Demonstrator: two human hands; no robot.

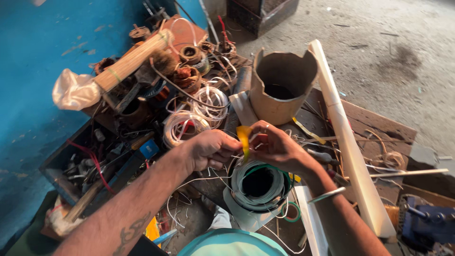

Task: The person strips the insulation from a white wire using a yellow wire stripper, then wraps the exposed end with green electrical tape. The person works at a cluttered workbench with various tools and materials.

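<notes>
Above coil [258, 182], yellow strip [244, 140] upright, pinched by both hands' fingers [237, 150].

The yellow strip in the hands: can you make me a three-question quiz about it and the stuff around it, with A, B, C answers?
1. Where is the yellow strip?
A. Between the left hand and right hand
B. Inside the cardboard tube
C. On the concrete floor

2. What colour is the wall beside the bench?
A. Red
B. Blue
C. White

3. How does the cardboard tube stand?
A. Lying flat
B. Crushed under a hammer
C. Upright, open end up

Answers:
1 A, both hands pinch the strip just above the round wire winding.
2 B, the painted surface on that side is blue with worn patches.
3 C, its jagged rim points up and the dark inside shows.
</notes>
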